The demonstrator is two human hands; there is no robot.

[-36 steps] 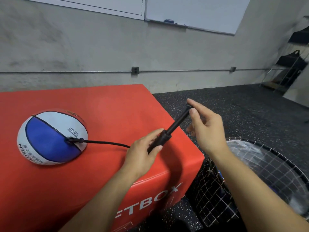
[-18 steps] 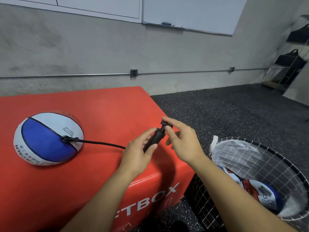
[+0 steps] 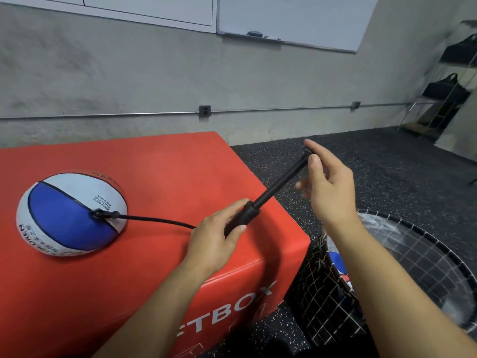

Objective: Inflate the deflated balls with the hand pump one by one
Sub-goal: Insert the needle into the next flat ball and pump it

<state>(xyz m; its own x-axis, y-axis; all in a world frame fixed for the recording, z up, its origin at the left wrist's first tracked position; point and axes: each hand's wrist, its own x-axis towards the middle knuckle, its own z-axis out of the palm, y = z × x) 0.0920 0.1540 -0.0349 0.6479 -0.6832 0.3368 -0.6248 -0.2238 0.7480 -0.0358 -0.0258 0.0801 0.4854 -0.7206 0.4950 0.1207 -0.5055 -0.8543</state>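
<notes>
Pump [image 3: 268, 195] rod drawn out again versus half a second ago; right hand [image 3: 327, 187] pinches handle, left hand [image 3: 214, 239] grips barrel. Ball [image 3: 69, 215] sits hose-connected on red box [image 3: 180, 177]. Basket [image 3: 413, 267] contents mostly hidden.

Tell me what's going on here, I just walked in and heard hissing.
A person is pumping up a ball. The left hand holds the barrel of a black hand pump, and the right hand pinches its handle with the rod pulled out. A black hose runs to a blue and white ball, which sits flattened on a red box. A wire basket stands on the floor at right.
</notes>
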